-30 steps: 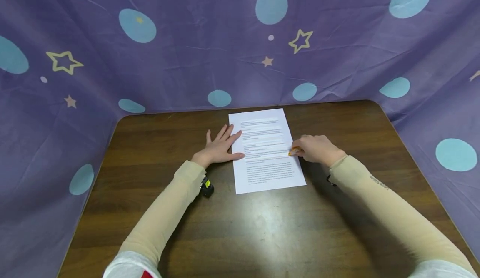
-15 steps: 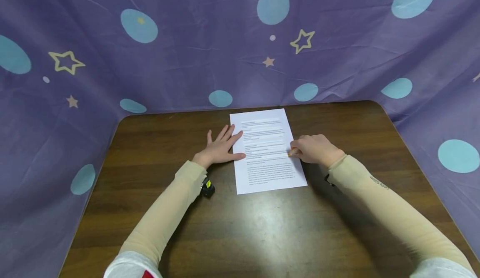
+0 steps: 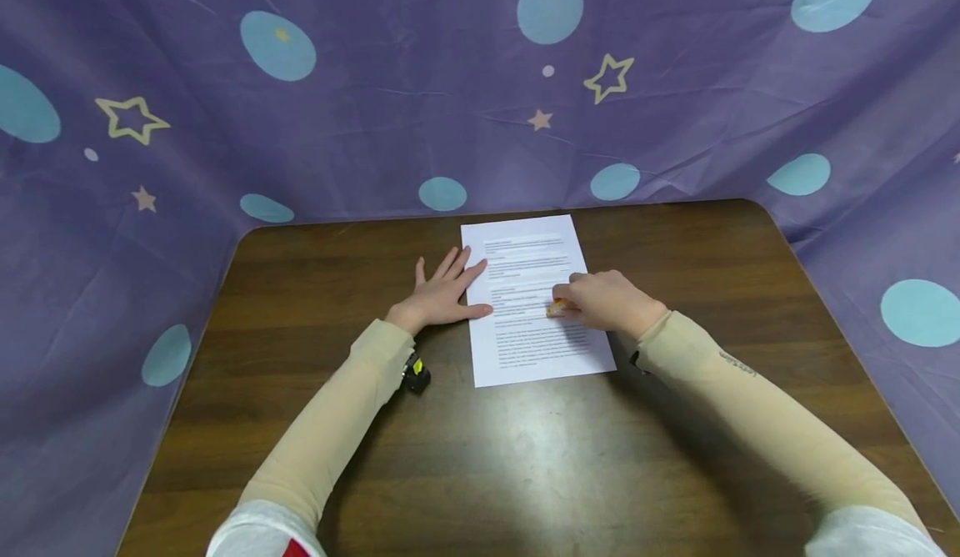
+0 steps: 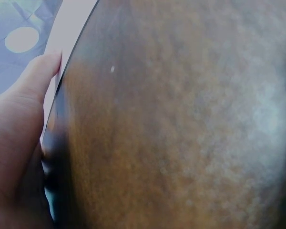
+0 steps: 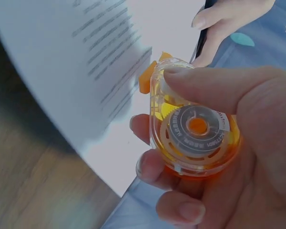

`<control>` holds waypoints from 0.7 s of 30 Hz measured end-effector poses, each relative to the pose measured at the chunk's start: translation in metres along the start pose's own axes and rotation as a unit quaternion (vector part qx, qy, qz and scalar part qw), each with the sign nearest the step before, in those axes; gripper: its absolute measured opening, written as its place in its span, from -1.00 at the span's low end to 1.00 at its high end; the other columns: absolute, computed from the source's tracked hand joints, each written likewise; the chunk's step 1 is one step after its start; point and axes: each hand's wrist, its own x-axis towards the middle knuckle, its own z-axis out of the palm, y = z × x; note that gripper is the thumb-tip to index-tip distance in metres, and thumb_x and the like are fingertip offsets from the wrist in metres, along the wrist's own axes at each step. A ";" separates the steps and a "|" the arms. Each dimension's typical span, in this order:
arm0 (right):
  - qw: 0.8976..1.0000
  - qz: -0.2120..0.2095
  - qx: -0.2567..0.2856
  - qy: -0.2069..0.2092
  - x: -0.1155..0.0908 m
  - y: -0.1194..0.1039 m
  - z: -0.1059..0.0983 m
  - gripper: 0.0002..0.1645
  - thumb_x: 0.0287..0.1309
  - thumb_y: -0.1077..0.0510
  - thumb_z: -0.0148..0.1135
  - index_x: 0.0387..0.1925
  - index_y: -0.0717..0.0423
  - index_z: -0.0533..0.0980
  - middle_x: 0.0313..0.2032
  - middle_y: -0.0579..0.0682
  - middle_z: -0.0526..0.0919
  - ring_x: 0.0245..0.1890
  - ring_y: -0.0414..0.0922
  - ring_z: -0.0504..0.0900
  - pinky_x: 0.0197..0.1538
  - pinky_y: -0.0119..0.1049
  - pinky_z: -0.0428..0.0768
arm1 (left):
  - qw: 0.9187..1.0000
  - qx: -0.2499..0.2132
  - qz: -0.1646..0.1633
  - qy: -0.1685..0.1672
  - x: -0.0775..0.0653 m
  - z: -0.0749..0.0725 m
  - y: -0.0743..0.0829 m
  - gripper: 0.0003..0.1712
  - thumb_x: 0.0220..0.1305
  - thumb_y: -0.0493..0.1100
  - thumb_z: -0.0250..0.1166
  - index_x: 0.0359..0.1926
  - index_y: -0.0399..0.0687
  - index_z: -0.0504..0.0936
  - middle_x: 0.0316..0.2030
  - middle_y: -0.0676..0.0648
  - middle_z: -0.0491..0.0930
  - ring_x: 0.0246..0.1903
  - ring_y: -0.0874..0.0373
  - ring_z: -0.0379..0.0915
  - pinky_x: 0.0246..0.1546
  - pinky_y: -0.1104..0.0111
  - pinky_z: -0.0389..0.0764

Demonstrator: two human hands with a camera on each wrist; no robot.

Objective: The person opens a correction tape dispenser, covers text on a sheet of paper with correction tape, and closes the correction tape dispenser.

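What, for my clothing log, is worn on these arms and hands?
Beige sleeves, the right with a dark marking; pale grey upper sleeves, red patch on left. Black, yellow-marked device at left wrist, dark piece at right. Left hand and right hand bare.

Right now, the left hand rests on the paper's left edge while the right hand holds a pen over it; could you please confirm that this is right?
Not quite: the right hand holds a clear and orange tape dispenser, not a pen, as the right wrist view shows. The rest stands.
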 end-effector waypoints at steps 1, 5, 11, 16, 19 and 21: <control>1.000 -0.004 -0.002 0.001 0.003 -0.002 0.001 -0.71 0.25 -0.05 0.49 -0.42 -0.07 0.55 -0.55 -0.08 0.45 -0.62 -0.15 0.41 -0.55 -0.12 0.48 | 1.000 0.000 0.001 0.002 -0.001 -0.001 0.001 0.16 0.28 0.64 0.05 0.70 0.33 -0.16 0.68 0.00 -0.46 0.64 0.04 -0.64 0.40 -0.35 -0.64; 1.000 -0.024 -0.005 0.005 0.013 -0.012 0.004 -0.71 0.26 -0.07 0.49 -0.42 -0.06 0.56 -0.56 -0.08 0.47 -0.61 -0.17 0.42 -0.53 -0.11 0.51 | 1.000 0.001 0.003 0.004 -0.003 -0.002 0.001 0.18 0.27 0.66 0.05 0.70 0.31 -0.14 0.68 -0.03 -0.44 0.64 0.02 -0.62 0.40 -0.35 -0.63; 0.999 -0.039 0.004 -0.004 0.030 -0.029 0.006 -0.76 0.30 -0.06 0.45 -0.33 -0.03 0.60 -0.51 -0.06 0.53 -0.59 -0.15 0.48 -0.50 -0.09 0.55 | 1.000 0.000 -0.002 0.001 0.002 0.003 -0.003 0.15 0.28 0.65 0.05 0.69 0.38 -0.17 0.67 0.03 -0.49 0.63 0.07 -0.68 0.39 -0.34 -0.65; 0.999 -0.050 -0.009 -0.019 0.041 -0.040 0.006 -0.82 0.29 0.02 0.47 -0.23 -0.01 0.64 -0.41 -0.01 0.64 -0.55 -0.10 0.57 -0.46 -0.06 0.62 | 1.000 0.000 -0.001 0.000 -0.002 -0.001 0.002 0.13 0.31 0.60 0.07 0.70 0.34 -0.15 0.68 -0.01 -0.47 0.64 0.03 -0.66 0.39 -0.36 -0.65; 0.998 -0.052 -0.013 -0.024 0.046 -0.044 0.007 -0.82 0.28 0.03 0.47 -0.19 0.00 0.65 -0.37 0.00 0.67 -0.53 -0.08 0.61 -0.44 -0.05 0.64 | 1.000 0.000 0.003 0.006 -0.007 -0.007 0.007 0.12 0.33 0.55 0.12 0.70 0.27 -0.09 0.68 -0.07 -0.40 0.65 -0.02 -0.59 0.39 -0.39 -0.61; 0.998 -0.054 -0.013 -0.028 0.049 -0.047 0.008 -0.82 0.29 0.04 0.47 -0.17 0.00 0.66 -0.36 0.00 0.68 -0.52 -0.08 0.62 -0.44 -0.05 0.64 | 1.000 0.003 0.006 0.011 -0.010 -0.009 0.011 0.10 0.35 0.52 0.15 0.70 0.24 -0.06 0.68 -0.10 -0.36 0.65 -0.05 -0.54 0.40 -0.40 -0.56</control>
